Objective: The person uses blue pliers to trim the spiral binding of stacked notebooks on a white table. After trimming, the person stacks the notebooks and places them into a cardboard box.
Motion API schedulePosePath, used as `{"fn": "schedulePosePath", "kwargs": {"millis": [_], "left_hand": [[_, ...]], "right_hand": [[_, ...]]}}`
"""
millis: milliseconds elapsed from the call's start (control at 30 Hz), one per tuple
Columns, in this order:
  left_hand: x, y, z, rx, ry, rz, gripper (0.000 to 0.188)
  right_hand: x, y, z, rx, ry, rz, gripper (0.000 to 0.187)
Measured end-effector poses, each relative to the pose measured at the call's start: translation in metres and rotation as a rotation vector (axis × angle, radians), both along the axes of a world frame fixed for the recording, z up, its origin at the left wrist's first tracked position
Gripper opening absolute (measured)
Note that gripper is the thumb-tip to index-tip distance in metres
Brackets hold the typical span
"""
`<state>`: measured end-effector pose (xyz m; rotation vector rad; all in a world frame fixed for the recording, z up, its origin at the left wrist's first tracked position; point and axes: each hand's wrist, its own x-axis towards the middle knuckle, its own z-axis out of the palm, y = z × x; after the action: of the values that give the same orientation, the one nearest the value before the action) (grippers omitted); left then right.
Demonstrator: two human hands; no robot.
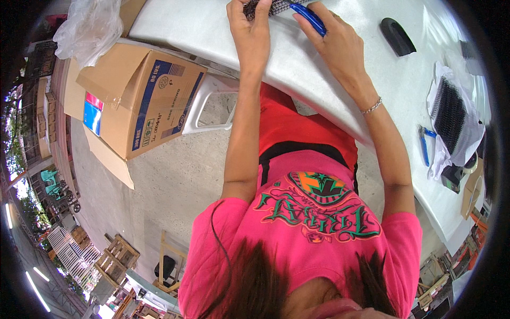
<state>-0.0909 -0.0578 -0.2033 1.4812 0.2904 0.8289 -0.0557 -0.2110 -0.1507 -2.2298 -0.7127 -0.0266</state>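
Observation:
At the top edge, my left hand (251, 40) is closed on a dark, bristly or mesh-like piece (279, 6), partly cut off by the frame. My right hand (340, 50) grips a blue-handled hand tool (311, 19). Its slim dark tip reaches toward the dark piece, and its exact kind is unclear. Both hands are over the white table (191, 26). To the right of my right hand lies a black rounded shell-like part (397, 37), apart from my fingers.
Farther right on the table, a black bristly sheet (449, 114) rests on crumpled white paper beside a blue tool (424, 146). Left of the table stand an open cardboard box (114, 103), a clear plastic bag (90, 29) and a white plastic chair (204, 106). Wooden pallets (118, 259) are lower left.

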Motion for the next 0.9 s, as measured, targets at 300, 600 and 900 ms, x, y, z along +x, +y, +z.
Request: {"fn": "schedulePosePath", "kwargs": {"millis": [300,600,900], "left_hand": [[0.000,0.002,-0.008,-0.115,-0.025,0.023,0.030],[-0.002,0.000,-0.003,-0.073,0.018,-0.052,0.024],[-0.001,0.003,-0.009,-0.107,-0.018,0.019,0.021]], "right_hand": [[-0.005,-0.007,-0.005,-0.064,-0.350,-0.023,0.038],[-0.001,0.001,-0.006,-0.070,-0.327,-0.012,0.038],[-0.004,-0.002,0.007,-0.062,0.078,-0.031,0.028]]}}
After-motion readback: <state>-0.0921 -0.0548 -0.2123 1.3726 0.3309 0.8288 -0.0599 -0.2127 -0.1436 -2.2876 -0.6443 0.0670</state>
